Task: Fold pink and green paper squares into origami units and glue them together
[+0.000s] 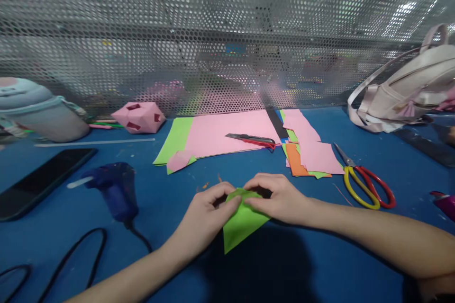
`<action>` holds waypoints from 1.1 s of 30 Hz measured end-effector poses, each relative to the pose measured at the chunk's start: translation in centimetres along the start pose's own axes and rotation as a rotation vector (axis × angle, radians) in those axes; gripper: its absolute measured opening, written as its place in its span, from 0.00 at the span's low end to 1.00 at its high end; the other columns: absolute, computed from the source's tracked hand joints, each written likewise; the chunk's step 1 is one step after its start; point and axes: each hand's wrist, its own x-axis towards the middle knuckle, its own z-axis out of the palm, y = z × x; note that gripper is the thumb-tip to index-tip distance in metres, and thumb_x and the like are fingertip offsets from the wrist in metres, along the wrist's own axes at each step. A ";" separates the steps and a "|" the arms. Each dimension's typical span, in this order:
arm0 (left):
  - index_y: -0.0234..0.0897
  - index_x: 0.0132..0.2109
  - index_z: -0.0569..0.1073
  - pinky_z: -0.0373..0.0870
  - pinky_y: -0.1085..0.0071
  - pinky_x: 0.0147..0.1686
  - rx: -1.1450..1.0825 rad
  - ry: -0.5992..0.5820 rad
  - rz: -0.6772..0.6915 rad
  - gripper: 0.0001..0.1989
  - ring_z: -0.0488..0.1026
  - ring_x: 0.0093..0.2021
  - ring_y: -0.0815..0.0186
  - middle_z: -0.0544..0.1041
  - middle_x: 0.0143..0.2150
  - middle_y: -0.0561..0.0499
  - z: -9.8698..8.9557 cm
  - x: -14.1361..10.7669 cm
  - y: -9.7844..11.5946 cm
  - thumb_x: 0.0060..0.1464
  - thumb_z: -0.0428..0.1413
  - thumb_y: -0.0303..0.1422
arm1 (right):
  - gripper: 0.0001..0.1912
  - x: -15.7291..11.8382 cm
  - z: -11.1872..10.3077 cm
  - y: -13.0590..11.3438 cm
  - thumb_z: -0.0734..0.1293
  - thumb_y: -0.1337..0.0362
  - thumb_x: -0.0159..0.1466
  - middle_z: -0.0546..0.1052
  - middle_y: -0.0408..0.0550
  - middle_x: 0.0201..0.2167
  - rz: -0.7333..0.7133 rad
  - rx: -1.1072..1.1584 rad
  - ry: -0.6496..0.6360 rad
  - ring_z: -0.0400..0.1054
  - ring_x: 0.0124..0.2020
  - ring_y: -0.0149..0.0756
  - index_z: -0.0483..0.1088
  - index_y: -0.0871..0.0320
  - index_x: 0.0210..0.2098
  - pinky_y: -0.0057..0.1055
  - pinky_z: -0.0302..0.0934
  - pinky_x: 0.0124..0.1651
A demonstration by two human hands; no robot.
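A bright green piece of paper (243,225) is held between both hands near the middle of the table, its pointed lower end hanging toward me. My left hand (215,206) pinches its upper left part with thumb and fingers. At the upper right edge my right hand (275,196) pinches the same paper, thumb in front and fingers behind. The far side of the paper and some fingertips are hidden. Beyond the hands, a utility knife (252,139) with a red-edged handle rests on pink sheets (220,128).
Scissors (355,175) lie right of the paper scraps (314,151). At left are a blue glue gun (115,189) with a looping cord, a phone (42,175) and a pink paper polyhedron (140,117). A backpack (412,87) stands far right, before a perforated metal panel (213,66).
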 end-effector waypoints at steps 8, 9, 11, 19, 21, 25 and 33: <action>0.34 0.30 0.73 0.61 0.75 0.29 -0.106 -0.017 -0.072 0.10 0.63 0.29 0.69 0.70 0.27 0.53 0.3 0.3 0.1 0.51 0.54 0.38 | 0.03 -0.1 0.3 0.1 0.66 0.72 0.58 0.68 0.41 0.25 -0.071 0.031 0.053 0.62 0.27 0.27 0.71 0.60 0.30 0.25 0.56 0.31; 0.34 0.31 0.73 0.60 0.75 0.28 -0.109 -0.010 -0.085 0.10 0.63 0.29 0.69 0.70 0.26 0.53 0.3 0.3 0.1 0.51 0.54 0.38 | 0.03 -0.1 0.3 0.1 0.66 0.73 0.58 0.68 0.41 0.25 -0.068 0.034 0.054 0.61 0.27 0.27 0.70 0.60 0.30 0.25 0.56 0.31; 0.34 0.31 0.73 0.60 0.75 0.28 -0.109 0.000 -0.098 0.10 0.63 0.28 0.70 0.70 0.26 0.54 0.3 0.4 0.1 0.50 0.55 0.38 | 0.03 -0.1 0.3 0.2 0.66 0.73 0.58 0.68 0.41 0.25 -0.056 0.035 0.053 0.61 0.27 0.27 0.70 0.60 0.29 0.25 0.56 0.31; 0.34 0.28 0.71 0.59 0.76 0.27 -0.110 -0.001 -0.098 0.10 0.62 0.27 0.70 0.69 0.25 0.54 0.5 0.4 -0.1 0.49 0.54 0.37 | 0.03 0.0 0.4 0.7 0.65 0.72 0.59 0.68 0.41 0.27 -0.098 0.029 0.020 0.62 0.29 0.28 0.70 0.59 0.32 0.26 0.57 0.33; 0.34 0.28 0.72 0.59 0.76 0.27 -0.109 -0.011 -0.095 0.09 0.63 0.27 0.70 0.69 0.25 0.54 0.5 0.4 -0.1 0.49 0.54 0.36 | 0.04 0.0 0.4 0.8 0.65 0.72 0.59 0.68 0.42 0.27 -0.108 0.043 0.008 0.62 0.29 0.28 0.69 0.59 0.31 0.27 0.58 0.33; 0.34 0.26 0.70 0.59 0.76 0.26 -0.158 0.019 -0.115 0.09 0.62 0.26 0.71 0.67 0.23 0.56 0.7 0.4 0.3 0.47 0.55 0.35 | 0.03 0.1 0.4 0.7 0.66 0.72 0.58 0.68 0.42 0.26 -0.080 0.062 0.002 0.62 0.28 0.28 0.69 0.59 0.31 0.27 0.58 0.32; 0.33 0.25 0.68 0.56 0.77 0.26 -0.173 0.022 -0.110 0.10 0.59 0.25 0.73 0.65 0.23 0.57 0.7 0.4 0.1 0.49 0.54 0.35 | 0.02 0.2 0.4 0.6 0.66 0.70 0.59 0.69 0.41 0.27 0.019 0.079 0.004 0.62 0.28 0.27 0.70 0.59 0.31 0.26 0.56 0.31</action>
